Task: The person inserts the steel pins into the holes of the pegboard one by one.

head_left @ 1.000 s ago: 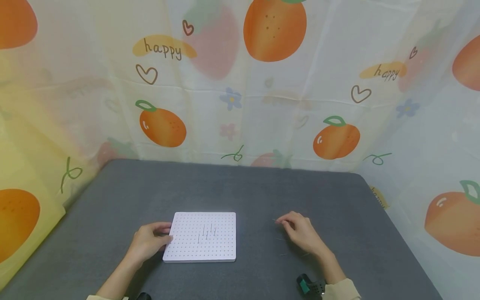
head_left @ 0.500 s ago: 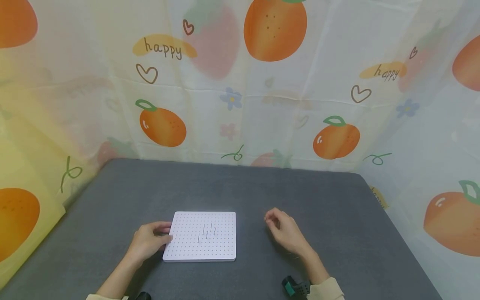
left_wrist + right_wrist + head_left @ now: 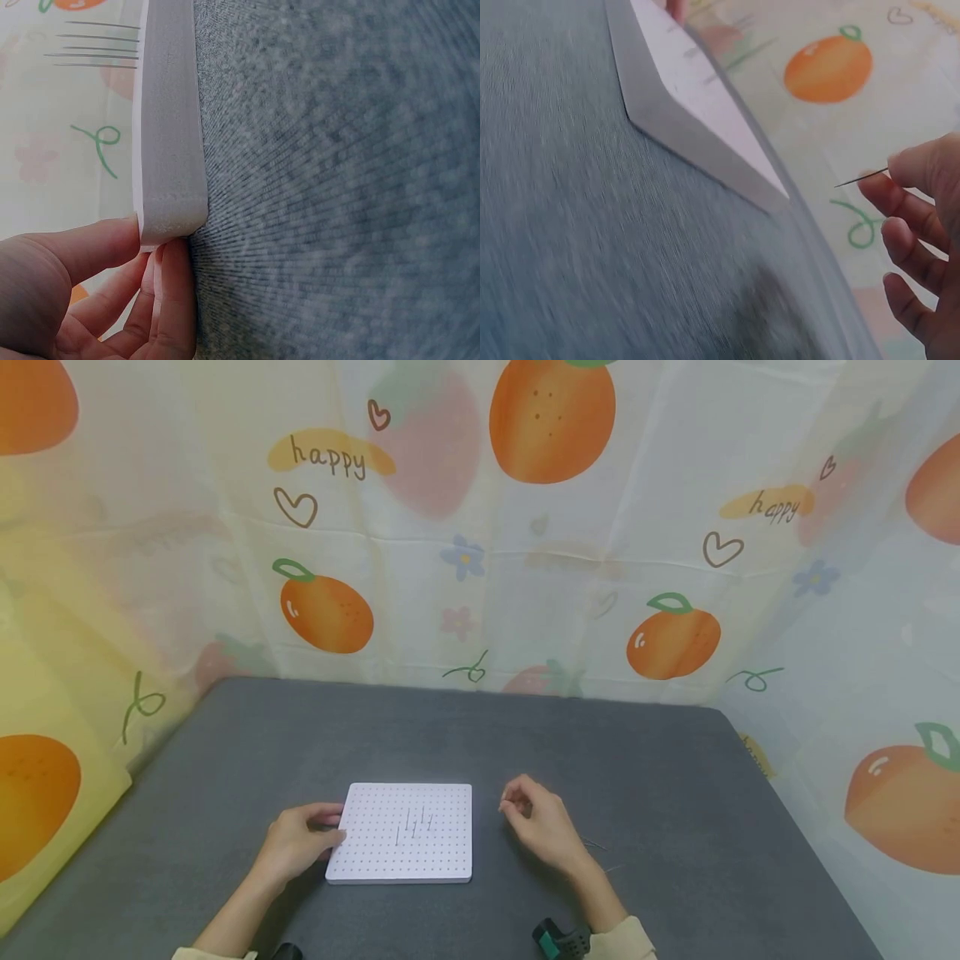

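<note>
A white perforated board point(image 3: 375, 862) lies on the dark grey table, with several thin needles point(image 3: 408, 820) standing upright in holes near its middle. My left hand point(image 3: 296, 845) grips the board's left edge; in the left wrist view the thumb lies at the top edge and the other fingers are against its side. To the right of the board, my right hand point(image 3: 542, 828) is raised above the table. Between its thumb and index finger it pinches a thin dark needle point(image 3: 851, 180), its tip sticking out towards the board in the right wrist view. The other fingers are loosely bent.
A few loose needles point(image 3: 594, 843) lie on the table point(image 3: 712, 860) behind the right wrist. A fruit-patterned curtain point(image 3: 555, 568) hangs along the table's back and sides.
My right hand has moved left towards the board with the needle, away from the loose needles. The left hand and the board have stayed in place.
</note>
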Demonstrator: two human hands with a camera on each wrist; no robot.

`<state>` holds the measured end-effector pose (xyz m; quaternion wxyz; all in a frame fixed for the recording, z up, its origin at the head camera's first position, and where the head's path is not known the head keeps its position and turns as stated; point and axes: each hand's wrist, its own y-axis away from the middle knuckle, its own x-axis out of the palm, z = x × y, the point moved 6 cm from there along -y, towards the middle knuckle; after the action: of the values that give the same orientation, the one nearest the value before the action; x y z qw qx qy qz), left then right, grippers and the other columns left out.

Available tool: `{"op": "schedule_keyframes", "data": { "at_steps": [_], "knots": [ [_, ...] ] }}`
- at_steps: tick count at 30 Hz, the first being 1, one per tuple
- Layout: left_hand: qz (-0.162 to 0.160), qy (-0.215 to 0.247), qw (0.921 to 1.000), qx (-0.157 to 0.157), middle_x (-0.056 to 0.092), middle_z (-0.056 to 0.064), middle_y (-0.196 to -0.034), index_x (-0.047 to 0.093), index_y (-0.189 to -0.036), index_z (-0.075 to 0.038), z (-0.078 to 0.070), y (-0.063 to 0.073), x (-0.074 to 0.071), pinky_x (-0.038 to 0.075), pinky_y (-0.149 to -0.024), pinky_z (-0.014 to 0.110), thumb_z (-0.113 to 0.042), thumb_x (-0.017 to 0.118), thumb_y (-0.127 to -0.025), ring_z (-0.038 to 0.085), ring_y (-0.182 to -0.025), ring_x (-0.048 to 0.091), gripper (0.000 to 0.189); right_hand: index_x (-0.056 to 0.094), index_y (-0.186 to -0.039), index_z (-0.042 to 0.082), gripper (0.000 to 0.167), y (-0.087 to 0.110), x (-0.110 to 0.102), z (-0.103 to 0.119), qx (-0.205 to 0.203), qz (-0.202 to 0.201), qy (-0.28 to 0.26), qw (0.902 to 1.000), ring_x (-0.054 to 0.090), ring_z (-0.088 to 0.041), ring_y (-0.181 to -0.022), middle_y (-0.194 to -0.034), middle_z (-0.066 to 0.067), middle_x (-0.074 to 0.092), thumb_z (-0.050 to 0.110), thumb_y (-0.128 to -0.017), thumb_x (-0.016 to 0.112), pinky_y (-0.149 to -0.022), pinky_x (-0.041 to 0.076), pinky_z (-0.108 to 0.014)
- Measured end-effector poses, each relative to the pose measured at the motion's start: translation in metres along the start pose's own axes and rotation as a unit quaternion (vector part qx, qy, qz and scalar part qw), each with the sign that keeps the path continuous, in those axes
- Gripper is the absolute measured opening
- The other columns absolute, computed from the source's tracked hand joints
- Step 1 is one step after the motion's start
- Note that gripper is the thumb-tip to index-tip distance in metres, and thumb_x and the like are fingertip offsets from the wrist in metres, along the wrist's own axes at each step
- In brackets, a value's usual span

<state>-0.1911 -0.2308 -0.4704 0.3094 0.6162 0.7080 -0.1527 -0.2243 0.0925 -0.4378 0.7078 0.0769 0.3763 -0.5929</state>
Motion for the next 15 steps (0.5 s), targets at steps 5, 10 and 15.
{"op": "schedule_keyframes", "data": {
  "at_steps": [5, 10, 15],
  "knots": [
    [0.0, 0.001, 1.0, 0.002, 0.065, 0.015, -0.099, 0.059, -0.116, 0.002, -0.001, 0.001, 0.0, 0.054, -0.057, 0.029, -0.006, 0.067, -0.076, 0.015, -0.071, 0.061, 0.042, 0.058, -0.085, 0.018, 0.01, 0.003, 0.009, 0.011, -0.008, -0.001, -0.004, 1.0, 0.052, -0.003, -0.069, -0.077, 0.013, 0.057, 0.012, -0.083, 0.066, -0.062, 0.046, -0.022],
    [-0.002, -0.001, 1.0, 0.003, 0.065, 0.015, -0.098, 0.059, -0.116, 0.002, -0.001, 0.002, -0.001, 0.054, -0.057, 0.029, -0.006, 0.067, -0.076, 0.015, -0.071, 0.06, 0.042, 0.061, -0.084, 0.015, 0.007, 0.005, 0.02, 0.022, -0.029, -0.008, -0.006, 0.9995, 0.051, -0.005, -0.069, -0.076, 0.01, 0.058, 0.011, -0.082, 0.067, -0.063, 0.046, -0.025],
    [-0.002, 0.002, 1.0, 0.002, 0.065, 0.015, -0.099, 0.059, -0.116, 0.002, -0.001, 0.001, -0.001, 0.054, -0.057, 0.03, -0.006, 0.067, -0.076, 0.015, -0.072, 0.061, 0.041, 0.062, -0.082, 0.016, 0.009, 0.006, 0.03, 0.029, -0.029, -0.013, 0.004, 0.9995, 0.049, -0.004, -0.068, -0.073, 0.011, 0.056, 0.011, -0.08, 0.068, -0.061, 0.043, -0.019]
  ]
}}
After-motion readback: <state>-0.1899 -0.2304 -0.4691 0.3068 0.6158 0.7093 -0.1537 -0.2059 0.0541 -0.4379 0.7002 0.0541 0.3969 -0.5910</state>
